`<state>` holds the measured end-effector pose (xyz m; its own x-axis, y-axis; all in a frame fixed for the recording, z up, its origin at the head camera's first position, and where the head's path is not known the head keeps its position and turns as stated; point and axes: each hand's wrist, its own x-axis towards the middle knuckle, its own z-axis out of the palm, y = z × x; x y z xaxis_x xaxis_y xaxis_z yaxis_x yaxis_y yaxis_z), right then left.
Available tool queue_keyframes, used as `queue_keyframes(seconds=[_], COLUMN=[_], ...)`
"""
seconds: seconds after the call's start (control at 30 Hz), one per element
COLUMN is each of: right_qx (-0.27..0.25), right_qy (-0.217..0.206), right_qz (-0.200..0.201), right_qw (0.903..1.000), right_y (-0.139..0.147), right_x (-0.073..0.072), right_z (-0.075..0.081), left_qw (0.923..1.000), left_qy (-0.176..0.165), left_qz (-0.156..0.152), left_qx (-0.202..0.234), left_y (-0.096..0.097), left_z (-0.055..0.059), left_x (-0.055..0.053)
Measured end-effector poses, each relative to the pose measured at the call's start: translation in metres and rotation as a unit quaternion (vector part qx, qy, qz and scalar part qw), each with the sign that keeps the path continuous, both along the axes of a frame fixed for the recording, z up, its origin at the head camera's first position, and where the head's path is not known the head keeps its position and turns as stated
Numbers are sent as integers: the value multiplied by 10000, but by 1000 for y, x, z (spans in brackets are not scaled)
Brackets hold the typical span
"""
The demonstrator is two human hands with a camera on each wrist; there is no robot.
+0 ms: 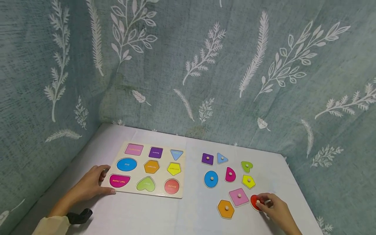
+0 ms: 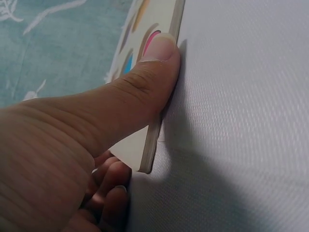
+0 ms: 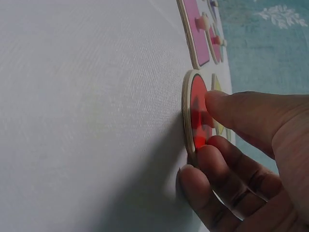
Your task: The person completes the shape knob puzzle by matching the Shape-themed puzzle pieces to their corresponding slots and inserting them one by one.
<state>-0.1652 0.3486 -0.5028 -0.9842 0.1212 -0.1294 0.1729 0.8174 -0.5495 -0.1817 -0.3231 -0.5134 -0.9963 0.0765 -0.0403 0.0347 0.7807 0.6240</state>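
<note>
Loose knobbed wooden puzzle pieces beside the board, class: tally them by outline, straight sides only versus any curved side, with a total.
Straight sides only: 5 (purple square, light-blue triangle, yellow pentagon, pink rectangle, orange hexagon)
Any curved side: 4 (blue oval, magenta half-round, green heart, red circle)
Total: 9

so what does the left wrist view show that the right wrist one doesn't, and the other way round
Only the left wrist view shows the left hand gripping the puzzle board at a corner. Only the right wrist view shows the right hand holding the red circle piece, with the light pink piece nearby. Both share the white table surface and the blue-green leaf-print backdrop.
</note>
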Motion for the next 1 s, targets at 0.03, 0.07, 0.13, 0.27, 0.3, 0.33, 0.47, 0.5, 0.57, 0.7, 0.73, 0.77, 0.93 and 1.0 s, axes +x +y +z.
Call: queue_keyframes(seconds=[0.03, 0.07, 0.13, 0.27, 0.3, 0.33, 0.47, 0.5, 0.57, 0.7, 0.73, 0.77, 0.93, 1.0], right_qx=[-64, -114, -169, -228, -225, -218, -140, -131, -94, 68, 125, 176, 240, 243], right_qy=[-23, -21, 34, 76, 43, 0, -97, -90, -52, 175, 230, 286, 359, 359], right_qz=[-44, -85, -136, -200, -215, -235, -277, -255, -205, -32, -15, 14, 140, 212], right_qw=[10000, 9999, 9998, 9995, 9995, 9995, 9995, 9995, 9997, 9998, 9997, 9994, 9990, 9988], right_y=[1, 2, 3, 6, 7, 7, 9, 9, 10, 10, 10, 10, 9, 9], right_x=[1, 2, 3, 2, 1, 0, -3, -4, -5, -5, -4, -4, -4, -4], right_z=[-1, -2, -3, 0, 0, 0, 0, -1, -2, -5, -5, -6, -8, -9], left_qw=[10000, 10000, 10000, 9999, 9999, 9999, 9999, 9999, 9999, 9998, 9998, 9999, 9999, 10000], left_qy=[-14, -25, -32, -28, -18, -19, -32, -53, -85, -20, 9, 28, 18, 9], left_qz=[-16, -27, -50, -18, -7, 4, 1, 8, 32, 79, 77, 64, 56, 55], left_qx=[17, 28, 57, 122, 144, 167, 164, 150, 134, 153, 159, 152, 91, 74], left_y=[0, 0, 1, 3, 3, 3, 2, 1, 0, -2, -2, -2, -2, -2], left_z=[0, 0, -1, -2, -3, -3, -6, -7, -8, -10, -9, -9, -7, -6], left_x=[0, 0, 0, 0, 0, 0, 4, 6, 8, 7, 6, 5, 1, 0])
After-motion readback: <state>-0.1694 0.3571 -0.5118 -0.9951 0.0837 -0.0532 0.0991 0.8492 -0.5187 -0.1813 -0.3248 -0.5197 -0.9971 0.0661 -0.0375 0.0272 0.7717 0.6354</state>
